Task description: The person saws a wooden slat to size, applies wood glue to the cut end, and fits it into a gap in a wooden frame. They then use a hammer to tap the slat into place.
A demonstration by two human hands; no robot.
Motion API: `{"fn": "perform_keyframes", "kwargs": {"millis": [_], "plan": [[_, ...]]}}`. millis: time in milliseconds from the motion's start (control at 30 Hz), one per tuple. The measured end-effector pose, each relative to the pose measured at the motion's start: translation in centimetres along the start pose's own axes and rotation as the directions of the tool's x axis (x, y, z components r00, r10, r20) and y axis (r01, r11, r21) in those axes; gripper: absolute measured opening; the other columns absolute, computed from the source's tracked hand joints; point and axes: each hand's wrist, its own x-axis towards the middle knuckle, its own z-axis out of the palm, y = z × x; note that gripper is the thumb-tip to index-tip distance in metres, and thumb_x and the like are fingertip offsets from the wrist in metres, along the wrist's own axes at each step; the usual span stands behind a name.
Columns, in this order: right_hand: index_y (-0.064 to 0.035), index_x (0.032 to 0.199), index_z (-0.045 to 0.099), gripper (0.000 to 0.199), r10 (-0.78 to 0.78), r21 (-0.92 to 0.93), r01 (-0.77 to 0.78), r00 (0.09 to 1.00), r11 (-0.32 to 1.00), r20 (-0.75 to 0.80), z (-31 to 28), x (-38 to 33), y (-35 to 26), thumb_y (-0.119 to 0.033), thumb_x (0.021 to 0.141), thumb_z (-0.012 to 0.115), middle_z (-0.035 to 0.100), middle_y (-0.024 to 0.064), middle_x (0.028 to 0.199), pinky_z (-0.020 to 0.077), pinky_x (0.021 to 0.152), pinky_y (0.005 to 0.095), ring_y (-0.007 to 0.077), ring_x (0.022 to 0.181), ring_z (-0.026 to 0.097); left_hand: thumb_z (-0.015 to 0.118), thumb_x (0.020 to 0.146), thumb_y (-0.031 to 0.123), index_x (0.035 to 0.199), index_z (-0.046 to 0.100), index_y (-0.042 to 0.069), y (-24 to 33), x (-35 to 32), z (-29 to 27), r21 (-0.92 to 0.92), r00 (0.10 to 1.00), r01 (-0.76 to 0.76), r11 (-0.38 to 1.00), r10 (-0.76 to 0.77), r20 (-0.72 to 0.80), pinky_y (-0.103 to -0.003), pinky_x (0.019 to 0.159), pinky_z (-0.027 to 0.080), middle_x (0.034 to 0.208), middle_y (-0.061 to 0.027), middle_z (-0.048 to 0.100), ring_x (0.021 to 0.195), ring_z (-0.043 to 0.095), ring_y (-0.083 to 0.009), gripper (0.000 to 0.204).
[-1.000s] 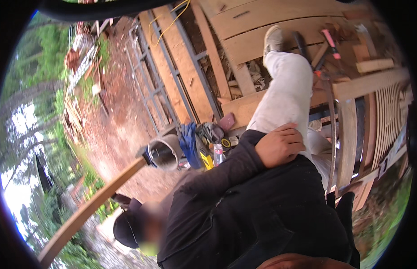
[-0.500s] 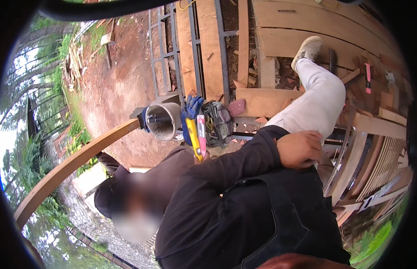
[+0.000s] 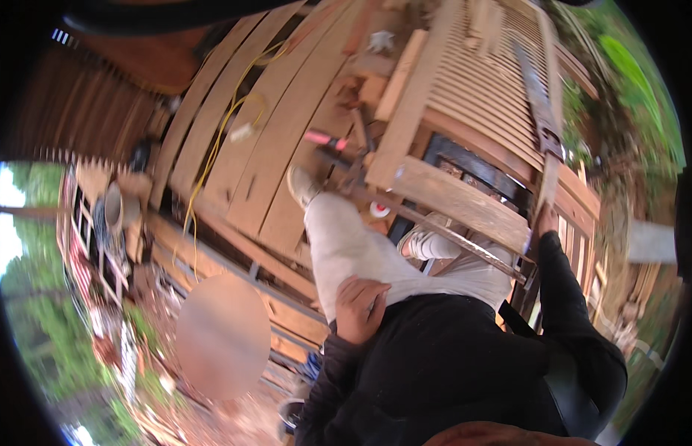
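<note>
My left hand (image 3: 359, 305) lies on my thigh in light trousers, fingers loosely extended and holding nothing I can see. My right arm reaches forward along the wooden slatted frame (image 3: 465, 97). At the frame's side rail is my right hand (image 3: 547, 221), touching the wood, its fingers mostly hidden and smeared. Farther up that rail rests a handsaw (image 3: 538, 100) with a brown handle. A short worn board (image 3: 461, 201) spans the near end of the frame. Below it a long narrow bar (image 3: 457, 241) slants across above my legs.
A tool with a pink handle (image 3: 326, 139) lies on the plank platform (image 3: 286, 160) ahead. A yellow cord (image 3: 212, 160) runs across the planks. Wood offcuts (image 3: 372, 89) lie beside the frame. A bucket (image 3: 121, 207) stands at far left. A round blurred patch covers the lower left.
My view has swung right, bringing the slatted frame, handsaw and my right hand into sight. The nearby person with the yellow and pink tools no longer shows clearly. My left hand stays on my thigh.
</note>
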Motion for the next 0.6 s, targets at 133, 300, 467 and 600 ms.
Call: {"fn": "perform_keyframes", "kwargs": {"millis": [133,300,467,600], "plan": [[0.0099,0.131,0.064,0.084,-0.018,-0.048,0.013,0.993,0.999,-0.115,-0.4,-3.3,-2.2,-0.067,0.102,0.046,0.066,0.0383,0.126,0.0458,0.108,0.0466,0.0488,0.128,0.061,0.071,0.09,0.006,0.102,0.076,0.009,0.8,2.4,0.3,0.112,0.993,0.015,0.994,-0.028,0.118,-0.044,0.095,0.05,0.095,-0.0081,0.076,0.092,0.071,-0.0288,0.013],[0.0015,0.134,0.064,0.075,0.08,-0.073,-0.087,0.992,0.993,-0.097,-0.5,-5.5,-4.7,-0.064,0.102,0.047,0.066,0.034,0.13,0.0445,0.11,0.0476,0.049,0.13,0.059,0.068,0.096,0.011,0.104,0.074,0.005,1.3,8.3,2.4,0.038,0.979,-0.052,0.998,0.043,0.201,-0.045,0.087,0.053,0.098,-0.0135,0.075,0.094,0.071,-0.0351,0.012],[0.0044,0.129,0.064,0.063,-0.031,-0.123,-0.004,0.957,0.992,-0.287,-0.9,-7.1,-5.9,-0.051,0.099,0.062,0.068,0.0339,0.124,0.0492,0.104,0.0481,0.0472,0.123,0.064,0.067,0.098,0.017,0.106,0.072,0.003,0.8,18.7,11.0,0.036,0.954,-0.234,0.971,0.223,0.201,-0.045,0.086,0.054,0.103,-0.017,0.073,0.097,0.069,-0.0384,0.017],[0.003,0.116,0.068,0.037,-0.461,-0.304,0.349,0.734,0.886,-0.5,-1.1,-8.5,-6.2,-0.027,0.096,0.072,0.071,0.0236,0.11,0.0524,0.097,0.046,0.0388,0.102,0.069,0.067,0.097,0.021,0.104,0.071,0.005,0.7,22.1,18.9,-0.013,0.914,-0.319,0.948,0.311,0.261,-0.046,0.087,0.053,0.104,-0.0155,0.07,0.099,0.067,-0.0383,0.019]]}}
